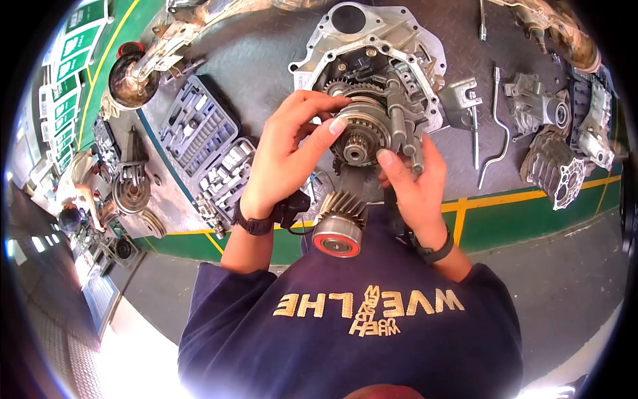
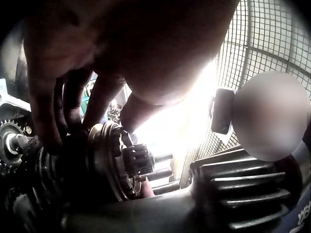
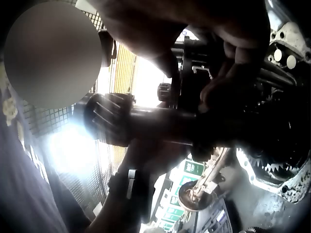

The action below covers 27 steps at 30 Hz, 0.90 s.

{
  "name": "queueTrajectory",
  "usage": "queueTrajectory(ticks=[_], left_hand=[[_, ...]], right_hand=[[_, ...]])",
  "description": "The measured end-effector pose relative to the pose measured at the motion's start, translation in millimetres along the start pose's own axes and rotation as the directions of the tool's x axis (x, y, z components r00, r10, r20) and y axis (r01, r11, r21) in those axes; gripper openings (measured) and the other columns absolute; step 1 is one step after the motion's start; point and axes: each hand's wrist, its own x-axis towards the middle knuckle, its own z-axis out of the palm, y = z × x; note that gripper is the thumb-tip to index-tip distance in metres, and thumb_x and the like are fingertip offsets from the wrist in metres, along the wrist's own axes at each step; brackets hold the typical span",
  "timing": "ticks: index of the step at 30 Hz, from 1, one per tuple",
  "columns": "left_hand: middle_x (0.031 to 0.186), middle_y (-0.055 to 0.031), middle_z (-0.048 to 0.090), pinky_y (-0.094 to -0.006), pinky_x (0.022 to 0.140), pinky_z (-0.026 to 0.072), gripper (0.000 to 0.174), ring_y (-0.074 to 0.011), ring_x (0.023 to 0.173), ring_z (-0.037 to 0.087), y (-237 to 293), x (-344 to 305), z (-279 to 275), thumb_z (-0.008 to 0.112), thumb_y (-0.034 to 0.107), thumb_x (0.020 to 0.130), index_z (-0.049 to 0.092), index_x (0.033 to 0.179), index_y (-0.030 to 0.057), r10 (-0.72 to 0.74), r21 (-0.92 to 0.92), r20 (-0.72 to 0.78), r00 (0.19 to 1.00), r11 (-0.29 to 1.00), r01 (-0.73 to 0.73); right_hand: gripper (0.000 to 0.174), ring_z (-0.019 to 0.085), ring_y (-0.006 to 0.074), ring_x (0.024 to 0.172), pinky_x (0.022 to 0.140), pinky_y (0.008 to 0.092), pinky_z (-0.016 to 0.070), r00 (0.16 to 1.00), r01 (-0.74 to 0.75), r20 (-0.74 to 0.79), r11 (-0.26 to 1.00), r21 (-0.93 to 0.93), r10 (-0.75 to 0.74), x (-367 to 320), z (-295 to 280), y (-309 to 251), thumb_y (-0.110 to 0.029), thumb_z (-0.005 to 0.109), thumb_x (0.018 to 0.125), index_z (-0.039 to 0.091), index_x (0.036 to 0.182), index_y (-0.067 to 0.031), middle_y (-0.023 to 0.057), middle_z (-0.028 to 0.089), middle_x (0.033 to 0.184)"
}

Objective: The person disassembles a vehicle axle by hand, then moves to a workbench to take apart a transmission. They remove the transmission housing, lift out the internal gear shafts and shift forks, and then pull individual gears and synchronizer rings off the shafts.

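Head view has both hands on the gear shaft (image 1: 359,130), which stands out of the open gearbox housing (image 1: 392,33) toward the person. The left hand (image 1: 289,156) comes in from the near left of the housing. Its fingers are curled over the rim of the large toothed wheel, its thumb lies across the wheel's face, and its wrist is bent back. The right hand (image 1: 409,183) comes in from the near right. Its thumb presses the front of the gear stack and its fingers wrap behind, around the shaft and the rods beside it, so both hands grip the shaft between them. The left wrist view shows those fingers arched over the stacked wheels, and the right wrist view shows fingers closed on dark metal.

The near end of the shaft, well out of the housing, carries a helical pinion (image 1: 340,209) and a red-ringed bearing (image 1: 336,243) close to the person's chest.

Judging by this, the work is at a middle stage. The shaft's far end sits among the meshed gears inside the housing, but most of its length is outside. I cannot tell whether it is fully seated.

A finned cover (image 1: 557,171) and a bent rod (image 1: 500,133) lie apart to the right of the housing. An open socket case (image 1: 203,126) lies to its left on the steel floor plate (image 1: 266,60).
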Motion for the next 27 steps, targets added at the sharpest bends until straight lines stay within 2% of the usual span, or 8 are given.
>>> queueTrajectory(ticks=[3, 9, 11, 12, 16, 19, 22, 27], left_hand=[[0.111, -0.0097, 0.060, -0.0284, 0.082, 0.0514, 0.031, -0.0153, 0.096, 0.062, -3, -2, 0, 0.067, 0.013, 0.095, 0.067, 0.123, -0.0006, -0.033, -0.088, 0.009, 0.999, 0.996, 0.034], [0.102, -0.0087, 0.065, -0.0269, 0.082, 0.0521, 0.026, -0.0143, 0.089, 0.064, -4, -5, 4, 0.075, 0.004, 0.087, 0.072, 0.112, -0.0019, -0.045, -0.179, -0.098, 0.994, 0.983, 0.027], [0.103, -0.0085, 0.065, -0.0269, 0.082, 0.0523, 0.024, -0.0143, 0.089, 0.065, -4, 0, 0, 0.075, 0.004, 0.087, 0.073, 0.110, -0.0021, -0.068, -0.271, -0.068, 0.995, 0.961, 0.048], [0.102, -0.0084, 0.066, -0.0270, 0.082, 0.0526, 0.022, -0.0145, 0.091, 0.065, 0, 2, -2, 0.076, 0.004, 0.087, 0.073, 0.107, -0.0027, -0.090, -0.256, -0.055, 0.994, 0.964, 0.073], [0.101, -0.0073, 0.066, -0.0261, 0.081, 0.0512, 0.020, -0.0119, 0.089, 0.064, 0, 4, -3, 0.075, 0.004, 0.088, 0.072, 0.106, -0.0044, -0.102, -0.332, -0.028, 0.994, 0.939, 0.087], [0.100, -0.0066, 0.066, -0.0249, 0.079, 0.0492, 0.018, -0.0103, 0.088, 0.062, -2, 7, -1, 0.073, 0.007, 0.091, 0.072, 0.105, -0.0046, -0.110, -0.294, -0.046, 0.993, 0.951, 0.092], [0.097, -0.0058, 0.066, -0.0242, 0.078, 0.0477, 0.018, -0.0098, 0.088, 0.061, 0, 13, 1, 0.070, 0.010, 0.094, 0.072, 0.105, -0.0045, -0.172, -0.312, -0.011, 0.985, 0.936, 0.160], [0.097, -0.0062, 0.067, -0.0240, 0.078, 0.0472, 0.018, -0.0098, 0.089, 0.060, -4, 12, 0, 0.067, 0.010, 0.096, 0.072, 0.107, -0.0035, -0.092, -0.256, -0.014, 0.996, 0.963, 0.085]], right_hand=[[0.028, 0.063, 0.0076, 0.072, 0.061, 0.0215, 0.0514, 1.000, -0.021, -0.010, 0.991, 0.131, 0.022, -1, 2, 1, -0.009, 0.072, 0.094, 0.058, 0.114, 0.0053, 0.0071, 0.069, 0.089], [0.015, 0.064, 0.0097, 0.066, 0.055, 0.0231, 0.0510, 0.989, -0.052, -0.126, 0.985, 0.164, 0.074, -8, 2, 4, -0.004, 0.071, 0.093, 0.057, 0.096, 0.0006, 0.0065, 0.066, 0.083], [0.013, 0.062, 0.0087, 0.064, 0.054, 0.0227, 0.0494, 0.989, -0.070, -0.116, 0.986, 0.150, 0.088, -8, 1, 2, -0.003, 0.071, 0.093, 0.058, 0.096, 0.0004, 0.0057, 0.065, 0.081], [0.012, 0.061, 0.0082, 0.063, 0.053, 0.0225, 0.0487, 0.989, -0.076, -0.113, 0.986, 0.146, 0.093, -8, 0, 1, -0.002, 0.070, 0.092, 0.058, 0.095, 0.0003, 0.0053, 0.065, 0.079], [0.011, 0.058, 0.0080, 0.060, 0.053, 0.0235, 0.0467, 0.987, -0.058, -0.127, 0.964, 0.261, 0.094, -10, 5, 9, -0.001, 0.070, 0.092, 0.059, 0.096, 0.0002, 0.0046, 0.063, 0.080], [0.010, 0.058, 0.0095, 0.062, 0.054, 0.0250, 0.0473, 0.988, -0.056, -0.119, 0.952, 0.300, 0.096, -4, 7, 9, -0.003, 0.068, 0.094, 0.059, 0.096, 0.0003, 0.0049, 0.063, 0.082], [0.011, 0.060, 0.0113, 0.064, 0.057, 0.0263, 0.0489, 0.989, -0.095, -0.081, 0.941, 0.324, 0.127, -1, 7, 6, -0.007, 0.067, 0.096, 0.059, 0.098, 0.0007, 0.0053, 0.063, 0.084], [0.013, 0.062, 0.0126, 0.067, 0.058, 0.0271, 0.0501, 0.996, -0.028, -0.069, 0.927, 0.373, 0.058, -6, 6, 19, -0.010, 0.065, 0.098, 0.059, 0.101, 0.0011, 0.0055, 0.062, 0.086]])
